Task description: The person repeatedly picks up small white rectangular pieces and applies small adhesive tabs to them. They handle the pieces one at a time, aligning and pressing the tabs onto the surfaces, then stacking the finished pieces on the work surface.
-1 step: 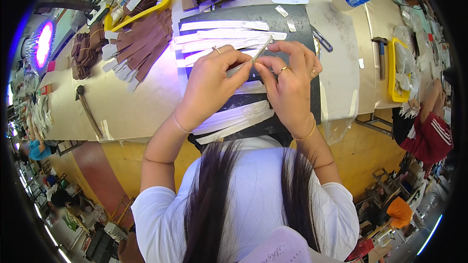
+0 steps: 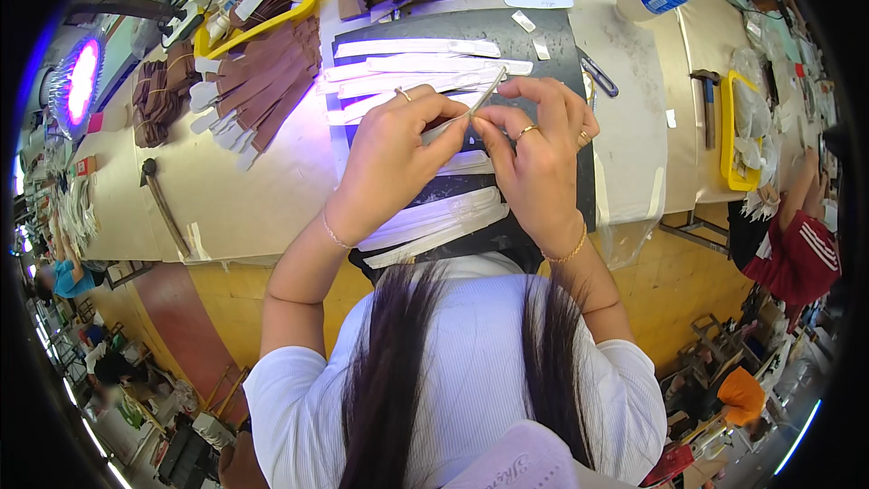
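White strips (image 2: 434,217) lie on a dark mat (image 2: 434,27) (purple lamp (image 2: 83,81) aglow leftward).

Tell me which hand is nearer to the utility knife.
Right. The right hand is just to the left of the utility knife and slightly nearer the body; the left hand is farther left, beyond the right hand.

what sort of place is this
Probably a small workshop or factory floor, perhaps making leather-like goods. The signs are the fanned brown strips on the table, the white strips laid out on a dark mat, and the hammer off to the right.
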Action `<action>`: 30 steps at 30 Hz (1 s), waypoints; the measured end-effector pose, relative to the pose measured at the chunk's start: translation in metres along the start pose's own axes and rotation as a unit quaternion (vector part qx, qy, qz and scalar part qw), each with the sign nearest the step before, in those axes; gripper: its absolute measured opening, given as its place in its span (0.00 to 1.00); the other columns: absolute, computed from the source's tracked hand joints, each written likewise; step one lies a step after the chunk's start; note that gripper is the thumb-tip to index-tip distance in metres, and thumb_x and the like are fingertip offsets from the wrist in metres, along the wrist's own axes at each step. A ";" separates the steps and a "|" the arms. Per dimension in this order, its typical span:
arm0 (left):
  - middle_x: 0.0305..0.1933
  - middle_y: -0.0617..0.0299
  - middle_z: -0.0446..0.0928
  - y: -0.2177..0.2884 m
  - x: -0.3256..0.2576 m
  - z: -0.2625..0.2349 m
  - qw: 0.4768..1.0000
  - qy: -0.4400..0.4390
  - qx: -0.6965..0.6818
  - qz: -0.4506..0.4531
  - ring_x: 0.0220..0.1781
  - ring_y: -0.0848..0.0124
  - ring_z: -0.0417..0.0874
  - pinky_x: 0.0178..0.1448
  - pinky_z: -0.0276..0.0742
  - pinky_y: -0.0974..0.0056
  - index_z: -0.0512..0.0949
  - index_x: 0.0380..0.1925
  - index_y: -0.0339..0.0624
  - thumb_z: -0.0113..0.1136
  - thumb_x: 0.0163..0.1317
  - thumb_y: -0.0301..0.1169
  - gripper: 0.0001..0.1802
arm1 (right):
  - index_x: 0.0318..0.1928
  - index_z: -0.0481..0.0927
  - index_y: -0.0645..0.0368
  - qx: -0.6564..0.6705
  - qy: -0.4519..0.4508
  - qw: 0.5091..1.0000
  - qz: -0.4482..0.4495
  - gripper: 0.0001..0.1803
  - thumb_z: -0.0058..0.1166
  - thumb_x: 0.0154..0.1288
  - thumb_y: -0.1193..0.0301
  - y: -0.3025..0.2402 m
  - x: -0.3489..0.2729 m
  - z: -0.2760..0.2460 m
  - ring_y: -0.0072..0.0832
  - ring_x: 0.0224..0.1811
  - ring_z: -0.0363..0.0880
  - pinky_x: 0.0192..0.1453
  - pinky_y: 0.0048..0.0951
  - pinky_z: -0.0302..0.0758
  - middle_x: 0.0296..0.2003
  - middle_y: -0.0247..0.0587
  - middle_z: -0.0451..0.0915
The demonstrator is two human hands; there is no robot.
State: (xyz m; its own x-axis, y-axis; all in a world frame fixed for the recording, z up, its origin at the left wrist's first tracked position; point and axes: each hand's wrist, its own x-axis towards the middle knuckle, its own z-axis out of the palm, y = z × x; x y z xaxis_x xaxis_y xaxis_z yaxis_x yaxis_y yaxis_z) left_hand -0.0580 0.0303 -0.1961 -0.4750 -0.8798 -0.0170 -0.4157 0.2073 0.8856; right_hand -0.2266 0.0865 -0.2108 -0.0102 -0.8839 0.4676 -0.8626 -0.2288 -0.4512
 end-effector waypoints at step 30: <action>0.34 0.64 0.79 0.006 -0.013 -0.003 0.963 -0.106 -0.190 -0.162 0.26 0.81 0.76 0.30 0.70 0.73 0.84 0.45 0.33 0.64 0.68 0.30 0.12 | 0.35 0.85 0.52 0.044 -0.001 0.999 0.032 0.09 0.70 0.51 0.72 0.006 -0.015 -0.019 0.34 0.52 0.73 0.58 0.38 0.60 0.48 0.35 0.78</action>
State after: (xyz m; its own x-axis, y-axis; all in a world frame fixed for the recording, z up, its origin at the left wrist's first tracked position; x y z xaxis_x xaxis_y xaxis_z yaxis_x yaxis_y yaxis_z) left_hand -0.0520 0.0420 -0.1893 -0.5332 -0.7564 -0.3790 -0.2736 -0.2697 0.9232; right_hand -0.2416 0.1065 -0.2060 -0.0635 -0.8985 0.4343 -0.8125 -0.2061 -0.5454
